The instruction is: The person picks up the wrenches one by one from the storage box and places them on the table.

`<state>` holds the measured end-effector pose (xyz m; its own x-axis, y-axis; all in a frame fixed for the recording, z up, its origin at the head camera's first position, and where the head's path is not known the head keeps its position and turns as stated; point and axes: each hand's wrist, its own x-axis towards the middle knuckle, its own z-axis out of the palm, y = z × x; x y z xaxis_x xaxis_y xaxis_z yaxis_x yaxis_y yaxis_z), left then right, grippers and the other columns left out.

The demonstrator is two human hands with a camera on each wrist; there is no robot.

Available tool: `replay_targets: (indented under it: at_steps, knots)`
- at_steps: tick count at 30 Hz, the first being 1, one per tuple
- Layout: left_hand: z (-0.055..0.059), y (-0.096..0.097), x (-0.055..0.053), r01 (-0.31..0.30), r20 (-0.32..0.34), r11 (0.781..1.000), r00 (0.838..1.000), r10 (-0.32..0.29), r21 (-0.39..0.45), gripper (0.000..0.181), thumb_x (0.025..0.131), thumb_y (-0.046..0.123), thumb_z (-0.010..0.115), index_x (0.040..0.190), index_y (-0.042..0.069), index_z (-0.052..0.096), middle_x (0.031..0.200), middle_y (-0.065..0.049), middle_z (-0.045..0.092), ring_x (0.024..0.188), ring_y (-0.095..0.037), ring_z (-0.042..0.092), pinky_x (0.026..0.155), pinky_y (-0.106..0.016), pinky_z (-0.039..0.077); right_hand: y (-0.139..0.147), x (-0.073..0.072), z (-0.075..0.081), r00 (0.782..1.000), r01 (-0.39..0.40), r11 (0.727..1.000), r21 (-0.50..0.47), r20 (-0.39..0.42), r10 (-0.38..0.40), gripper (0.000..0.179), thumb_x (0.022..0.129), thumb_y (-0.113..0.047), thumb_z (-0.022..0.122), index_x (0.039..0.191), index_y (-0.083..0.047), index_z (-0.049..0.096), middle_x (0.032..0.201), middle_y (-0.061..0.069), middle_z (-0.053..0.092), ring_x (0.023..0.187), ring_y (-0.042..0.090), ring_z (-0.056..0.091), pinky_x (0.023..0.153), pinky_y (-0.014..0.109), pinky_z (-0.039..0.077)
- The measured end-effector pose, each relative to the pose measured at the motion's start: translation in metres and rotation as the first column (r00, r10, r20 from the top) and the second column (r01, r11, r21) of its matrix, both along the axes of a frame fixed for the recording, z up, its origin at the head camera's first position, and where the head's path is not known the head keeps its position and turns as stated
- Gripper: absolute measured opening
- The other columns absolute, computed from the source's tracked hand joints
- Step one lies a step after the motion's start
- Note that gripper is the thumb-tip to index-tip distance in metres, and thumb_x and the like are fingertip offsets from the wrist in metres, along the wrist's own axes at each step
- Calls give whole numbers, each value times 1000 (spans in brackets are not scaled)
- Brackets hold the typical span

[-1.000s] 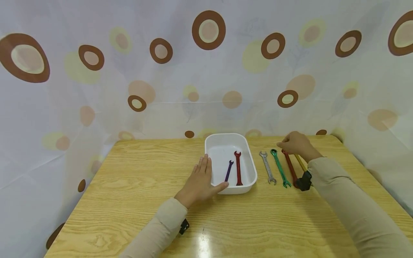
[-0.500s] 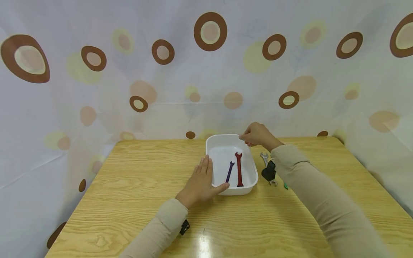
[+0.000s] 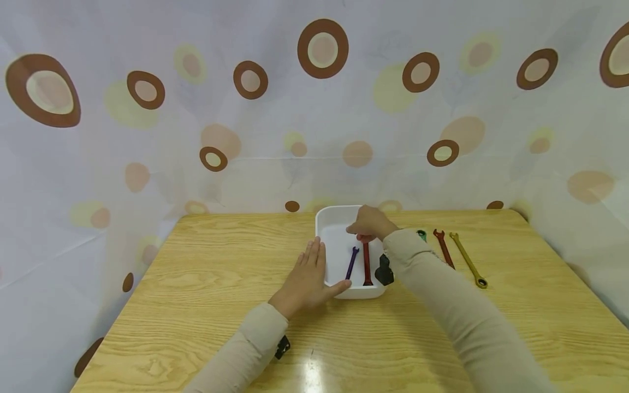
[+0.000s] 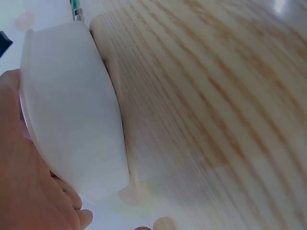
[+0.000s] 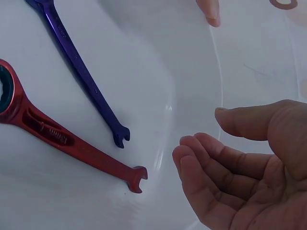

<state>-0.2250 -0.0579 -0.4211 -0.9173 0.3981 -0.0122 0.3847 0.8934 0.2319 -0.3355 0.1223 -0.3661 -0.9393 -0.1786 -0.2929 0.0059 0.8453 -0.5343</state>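
A white plastic tray (image 3: 361,293) stands on the table and holds a purple wrench (image 3: 351,263) and a red wrench (image 3: 367,266). Along the tray's left side lie the straight fingers of my left hand (image 3: 306,278), its thumb over the near rim; the left wrist view shows this hand (image 4: 29,182) against the outer wall. My right hand (image 3: 369,220) is over the tray's far right part, above the red wrench's far end. In the right wrist view its fingers are loosely bent, the thumb apart from them, with nothing between.
Right of the tray lie a green wrench (image 3: 421,233), mostly hidden by my right sleeve (image 3: 422,262), a second red wrench (image 3: 444,246) and a yellow wrench (image 3: 468,262). A patterned cloth (image 3: 275,180) hangs behind the wooden table (image 3: 221,262).
My right hand has moved left from above the wrenches on the right to over the tray. The yellow wrench now shows fully; the silver one is hidden. My left hand stays put.
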Motion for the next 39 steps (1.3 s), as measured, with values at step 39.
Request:
replay_targets:
  at_steps: [39]
  knots:
    - [-3,-1,-2,10,-12,1000,1000,-10,4,108,77,80,25,146,-1,5,154,-16,-4,142,-27,0,115,-40,12,-13,0,-25,990,-33,989,143,141,13,22,81,-19,67,81,1,60,66,9,63,55,15,59,48,23,48]
